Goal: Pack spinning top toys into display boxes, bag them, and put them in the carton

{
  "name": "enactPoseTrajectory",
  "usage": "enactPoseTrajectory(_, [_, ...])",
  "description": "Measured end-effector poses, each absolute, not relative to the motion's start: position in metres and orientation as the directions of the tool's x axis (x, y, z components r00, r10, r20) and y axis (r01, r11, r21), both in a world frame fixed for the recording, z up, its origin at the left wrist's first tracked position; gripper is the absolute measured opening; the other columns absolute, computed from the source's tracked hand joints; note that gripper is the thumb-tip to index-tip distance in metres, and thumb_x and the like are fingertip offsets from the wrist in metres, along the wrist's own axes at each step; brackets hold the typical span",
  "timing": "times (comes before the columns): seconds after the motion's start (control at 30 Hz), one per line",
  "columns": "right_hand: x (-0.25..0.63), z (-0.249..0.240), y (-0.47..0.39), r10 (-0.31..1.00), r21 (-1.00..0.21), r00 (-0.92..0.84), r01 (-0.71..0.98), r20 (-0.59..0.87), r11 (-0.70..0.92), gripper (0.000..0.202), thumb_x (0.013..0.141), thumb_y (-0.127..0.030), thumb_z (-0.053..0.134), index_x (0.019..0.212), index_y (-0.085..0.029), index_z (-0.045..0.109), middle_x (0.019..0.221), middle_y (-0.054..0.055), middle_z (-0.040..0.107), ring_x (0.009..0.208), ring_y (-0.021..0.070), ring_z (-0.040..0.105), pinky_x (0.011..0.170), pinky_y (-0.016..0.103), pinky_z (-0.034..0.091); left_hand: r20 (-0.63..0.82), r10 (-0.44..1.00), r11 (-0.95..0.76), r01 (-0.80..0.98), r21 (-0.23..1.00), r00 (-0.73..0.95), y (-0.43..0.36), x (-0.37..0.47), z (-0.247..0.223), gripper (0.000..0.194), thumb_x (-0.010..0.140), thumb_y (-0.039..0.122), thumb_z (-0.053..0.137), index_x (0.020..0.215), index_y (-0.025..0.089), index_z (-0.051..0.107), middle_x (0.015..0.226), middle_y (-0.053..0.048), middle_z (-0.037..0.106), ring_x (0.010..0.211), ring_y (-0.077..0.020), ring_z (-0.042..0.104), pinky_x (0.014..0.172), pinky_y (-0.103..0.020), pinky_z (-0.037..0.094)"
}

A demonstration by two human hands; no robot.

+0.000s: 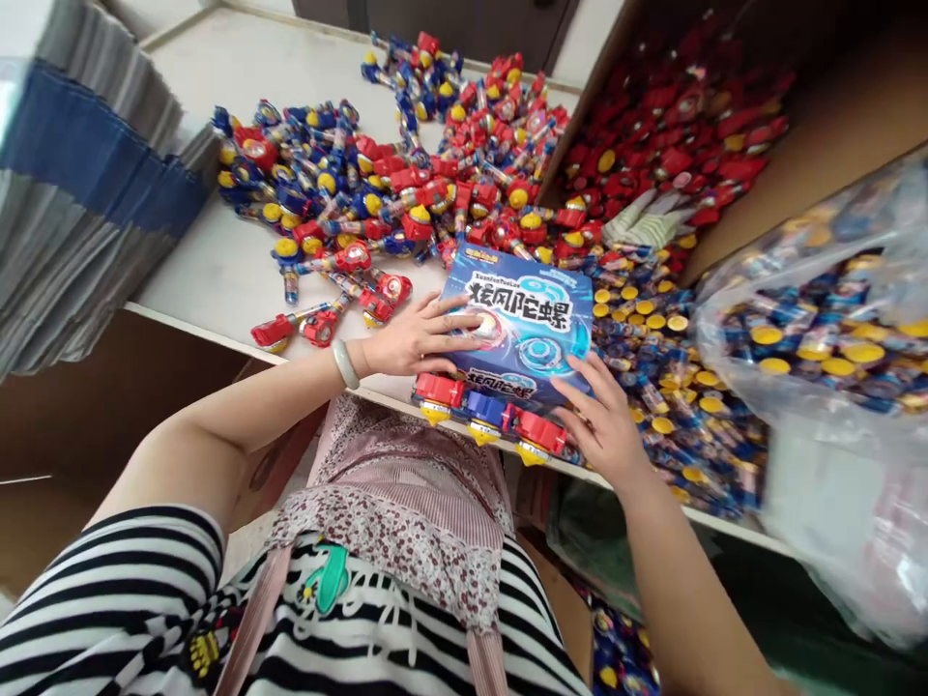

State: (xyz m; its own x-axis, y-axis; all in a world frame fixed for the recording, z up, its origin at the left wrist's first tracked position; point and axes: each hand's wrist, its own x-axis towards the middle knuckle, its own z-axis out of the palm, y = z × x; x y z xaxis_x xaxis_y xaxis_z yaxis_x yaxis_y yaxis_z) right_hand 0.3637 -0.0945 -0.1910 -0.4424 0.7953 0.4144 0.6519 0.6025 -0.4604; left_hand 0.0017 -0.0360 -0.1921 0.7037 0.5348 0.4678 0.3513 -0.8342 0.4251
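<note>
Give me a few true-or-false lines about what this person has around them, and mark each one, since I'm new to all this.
1. The left hand and the right hand both touch the blue box. True.
2. A bracelet circles the right wrist. False: the pale bracelet is on the left wrist.
3. The three toys lined up along the box's near edge are all red. False: the middle toy is blue, with a red one on each side.
4. A pale glove lies by the heap of red pieces. True.
5. The clear plastic bag is left of the box. False: the clear plastic bag is to its right.
</note>
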Motion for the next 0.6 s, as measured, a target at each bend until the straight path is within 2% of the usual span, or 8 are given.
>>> enactPoseTrajectory(0.1, [0.38,-0.194,-0.125,0.933,-0.712,-0.058,0.63,0.354,0.309,0.029,0.093,-0.042,0.061,0.117,-0.031,0.071,0.13,0.01,0.068,0.127,0.0336,0.061,0.109,0.061,0.048,0.542,0.643,-0.747,0.284,0.602,0.541,-0.029,-0.01,-0.187,0.047,0.099,0.056,0.049,0.135,0.027,0.062,0.146,-0.009,0.057,0.144,-0.0271,0.043,0.123,-0.051,0.03])
enactPoseTrajectory(0.17, [0.382,-0.205,-0.15,0.987,-0.9,0.159,0.431,0.005,-0.065,0.027,0.089,-0.052,0.064,0.097,-0.03,0.076,0.095,0.007,0.077,0.088,0.0297,0.074,0.081,0.051,0.063,0.521,0.809,-0.583,0.249,0.774,0.273,-0.01,-0.019,-0.188,0.048,0.1,0.056,0.047,0.126,0.02,0.066,0.132,-0.013,0.065,0.129,-0.0254,0.058,0.113,-0.046,0.043])
enactPoseTrajectory(0.2, [0.377,-0.212,-0.162,0.967,-0.923,0.133,0.294,-0.218,-0.249,0.032,0.085,-0.058,0.067,0.085,-0.027,0.076,0.078,0.007,0.075,0.069,0.0272,0.073,0.064,0.045,0.063,0.463,0.875,-0.483,0.199,0.853,0.141,0.004,-0.022,-0.189,0.049,0.099,0.056,0.048,0.123,0.018,0.067,0.126,-0.014,0.068,0.121,-0.0246,0.062,0.109,-0.043,0.046])
enactPoseTrajectory(0.23, [0.369,-0.218,-0.173,0.907,-0.889,0.043,0.185,-0.418,-0.418,0.034,0.081,-0.059,0.072,0.081,-0.025,0.077,0.074,0.007,0.074,0.063,0.0253,0.071,0.057,0.04,0.061,0.387,0.921,-0.39,0.125,0.912,0.048,0.02,-0.022,-0.19,0.05,0.098,0.057,0.051,0.12,0.015,0.067,0.122,-0.015,0.07,0.116,-0.0242,0.064,0.105,-0.041,0.048])
enactPoseTrajectory(0.3, [0.347,-0.228,-0.187,0.77,-0.775,-0.103,0.014,-0.629,-0.631,0.034,0.072,-0.052,0.083,0.089,-0.023,0.079,0.084,0.008,0.078,0.07,0.023,0.074,0.06,0.033,0.062,0.24,0.971,-0.239,-0.056,0.969,0.012,0.055,-0.014,-0.193,0.051,0.093,0.056,0.058,0.119,0.013,0.068,0.124,-0.016,0.069,0.118,-0.0253,0.064,0.105,-0.039,0.047])
enactPoseTrajectory(0.37, [0.323,-0.236,-0.192,0.719,-0.701,-0.148,-0.159,-0.679,-0.695,0.039,0.066,-0.046,0.089,0.098,-0.026,0.079,0.102,0.007,0.079,0.088,0.023,0.077,0.072,0.031,0.063,0.102,0.986,-0.076,-0.194,0.978,0.128,0.088,0.005,-0.194,0.052,0.089,0.056,0.062,0.116,0.013,0.07,0.127,-0.016,0.069,0.121,-0.0273,0.062,0.108,-0.04,0.044])
enactPoseTrajectory(0.47, [0.303,-0.247,-0.188,0.752,-0.684,-0.121,-0.343,-0.647,-0.644,0.033,0.065,-0.05,0.088,0.088,-0.028,0.079,0.105,0.004,0.079,0.106,0.0256,0.074,0.089,0.036,0.062,-0.088,0.942,0.183,-0.277,0.943,0.322,0.116,0.038,-0.197,0.059,0.088,0.063,0.059,0.103,0.008,0.074,0.111,-0.019,0.074,0.11,-0.0292,0.067,0.107,-0.043,0.044])
enactPoseTrajectory(0.6, [0.296,-0.257,-0.181,0.799,-0.707,-0.105,-0.41,-0.592,-0.577,0.025,0.069,-0.052,0.084,0.083,-0.032,0.078,0.103,0.002,0.079,0.107,0.0267,0.074,0.099,0.045,0.06,-0.139,0.933,0.249,-0.317,0.915,0.333,0.111,0.047,-0.204,0.059,0.084,0.066,0.063,0.091,0.009,0.074,0.088,-0.015,0.075,0.089,-0.025,0.069,0.101,-0.042,0.048])
